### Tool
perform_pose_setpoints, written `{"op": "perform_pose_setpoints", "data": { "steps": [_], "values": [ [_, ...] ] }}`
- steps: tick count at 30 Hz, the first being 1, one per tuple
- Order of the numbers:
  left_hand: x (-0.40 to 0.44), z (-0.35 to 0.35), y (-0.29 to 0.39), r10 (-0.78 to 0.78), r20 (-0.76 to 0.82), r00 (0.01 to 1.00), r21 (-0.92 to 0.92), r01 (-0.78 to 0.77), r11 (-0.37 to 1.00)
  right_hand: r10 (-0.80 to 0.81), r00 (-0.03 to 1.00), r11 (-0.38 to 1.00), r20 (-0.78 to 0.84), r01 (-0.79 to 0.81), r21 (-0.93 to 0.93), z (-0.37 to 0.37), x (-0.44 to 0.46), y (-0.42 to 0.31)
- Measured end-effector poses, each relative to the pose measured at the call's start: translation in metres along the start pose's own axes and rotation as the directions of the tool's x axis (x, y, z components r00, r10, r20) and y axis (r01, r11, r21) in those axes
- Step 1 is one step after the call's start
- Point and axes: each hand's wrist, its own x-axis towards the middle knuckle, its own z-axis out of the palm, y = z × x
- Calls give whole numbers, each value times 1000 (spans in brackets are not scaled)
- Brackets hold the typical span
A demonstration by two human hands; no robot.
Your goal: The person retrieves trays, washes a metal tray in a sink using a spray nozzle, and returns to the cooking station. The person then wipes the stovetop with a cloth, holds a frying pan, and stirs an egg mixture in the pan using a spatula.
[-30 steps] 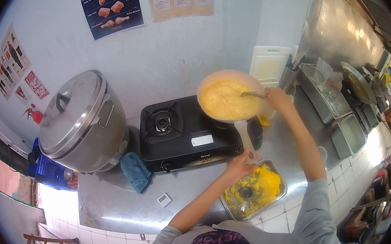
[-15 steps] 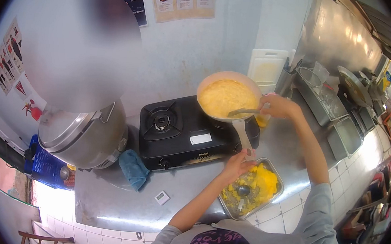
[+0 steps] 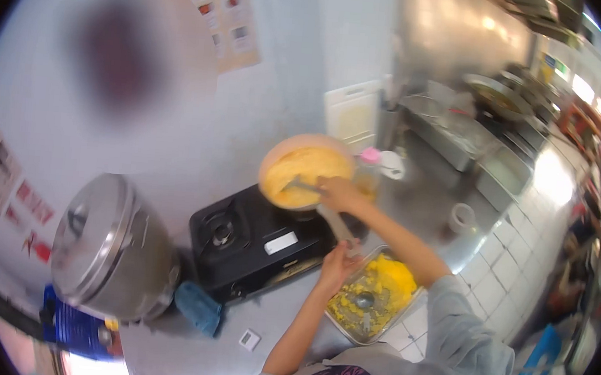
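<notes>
My left hand (image 3: 338, 268) is closed around the handle (image 3: 340, 228) of a frying pan (image 3: 272, 158). The pan sits over the right burner of a black gas stove (image 3: 250, 267), holding a yellow, scrambled-looking mixture (image 3: 324, 164). In my right hand (image 3: 343, 193) is a greyish spatula (image 3: 302, 184), its blade in the mixture near the pan's left side. Close to my left hand, a metal tray (image 3: 414, 299) holds bright yellow mashed food (image 3: 394, 278) and a spoon-like utensil (image 3: 366, 302). Motion blur softens the details.
Left of the stove stand a large metal pot (image 3: 106, 249) and a blue cloth (image 3: 197, 308). A small white timer (image 3: 250, 339) lies on the counter in front. White cutting boards (image 3: 353, 115) lean on the wall; metal pans (image 3: 505, 173) and a clear cup (image 3: 463, 217) are at right.
My view has turned to the right, bringing more of the right counter into sight. The spatula blade has moved leftward through the mixture; both hands keep their grips.
</notes>
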Motion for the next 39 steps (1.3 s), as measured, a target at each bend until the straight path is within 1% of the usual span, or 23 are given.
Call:
{"op": "perform_pose_setpoints", "data": {
  "steps": [1,2,3,4,5,6,7,10,12,16,20,22,24,25,26,27,28,29,30,32,33,35,39],
  "values": [
    [0,0,1,-2,-12,1000,20,2,1000,53,998,995,-31,-55,-80,-5,-10,-12],
    [2,-1,2,-10,-15,1000,45,10,999,-104,988,990,-118,91,-108,9,-9,0],
    [2,-3,1,-1,-6,1000,46,1,999,-165,976,986,-143,162,-36,15,-9,5],
    [4,-6,1,1,9,1000,49,-1,999,-334,916,937,-221,347,24,12,-12,7],
    [4,-3,4,-1,4,1000,43,1,999,-303,914,928,-269,348,135,0,-24,-9],
    [3,-1,6,-10,-7,1000,39,10,999,-268,948,920,-173,305,246,-8,-28,-16],
    [8,-7,4,-9,38,999,-1,9,1000,-256,914,920,-314,330,210,3,-29,-18],
    [17,-13,2,-46,27,999,-74,48,996,-270,873,926,-407,351,138,-10,-55,-38],
    [12,-2,3,-37,-21,999,-81,35,996,-241,867,948,-436,307,87,-13,-74,-41],
    [15,-5,-4,8,33,999,-153,-2,988,-63,920,986,-386,118,120,-15,-102,-39],
    [19,-5,-7,13,26,1000,-196,-8,980,-142,896,970,-420,211,123,1,-109,-18],
    [13,0,-8,5,-47,999,-213,-15,977,-280,808,886,-519,425,183,1,-115,-17],
    [12,-3,-9,20,109,994,-269,10,963,-320,778,849,-540,489,201,-9,-113,-27],
    [12,-2,-12,12,7,1000,-246,-10,969,-291,775,851,-561,477,219,-9,-108,-31],
    [20,-15,-21,11,68,998,-244,6,970,-309,762,863,-569,476,170,-9,-96,-30],
    [11,-1,-15,-8,32,999,-191,14,981,-130,835,879,-534,347,328,-14,-91,-44],
    [10,4,-13,5,-17,1000,-119,-7,993,-133,797,874,-589,374,309,-21,-80,-53],
    [7,10,-8,25,-15,1000,-71,-26,997,34,870,857,-491,228,463,-18,-65,-53],
    [1,14,-3,36,-5,999,-19,-36,999,31,842,848,-539,263,460,-16,-46,-51],
    [-3,20,5,2,-24,1000,-42,-3,999,34,768,827,-640,338,449,-14,-8,-42],
    [-2,20,7,43,-53,998,-49,-46,998,38,726,808,-687,382,448,-17,8,-41],
    [-3,20,6,-20,-49,999,-47,18,999,337,811,547,-477,243,801,-21,32,-36],
    [-2,15,6,-34,-73,997,-63,29,998,212,868,371,-449,353,859,-43,62,-22]
  ]
}}
